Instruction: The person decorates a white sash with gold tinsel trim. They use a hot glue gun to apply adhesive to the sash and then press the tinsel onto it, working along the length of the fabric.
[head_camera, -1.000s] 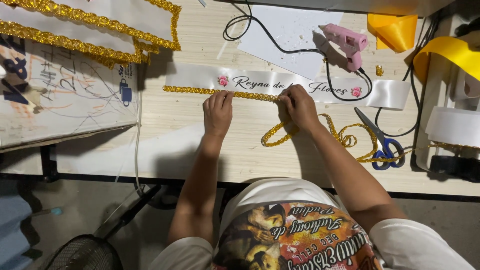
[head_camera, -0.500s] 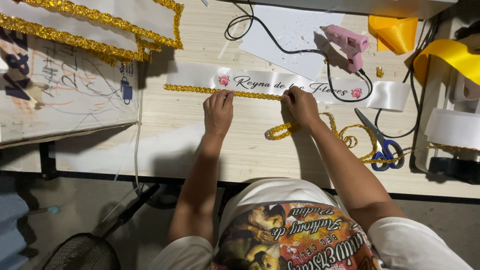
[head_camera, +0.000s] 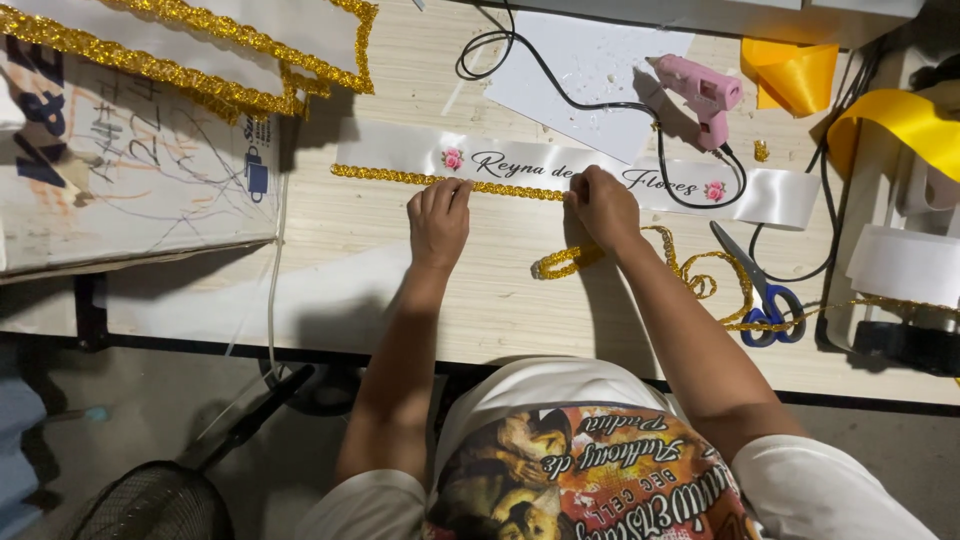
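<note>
On the pale wooden counter (head_camera: 400, 300), a white satin sash (head_camera: 400, 150) lies flat with gold glitter braid trim (head_camera: 390, 175) along its near edge. The trim looks light, limp and easily kinked; grip it close to the edge. Left hand (head_camera: 438, 215) presses it with fingers together. Right hand (head_camera: 600, 205) pinches the trim's loose run.

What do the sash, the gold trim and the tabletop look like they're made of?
Sash: white satin-like ribbon, by its soft sheen. Trim: glittery gold braid, probably metallic thread or sequins; it sparkles and coils limply. Tabletop: pale wood or laminate, with faint straight grain lines, matte.
</note>
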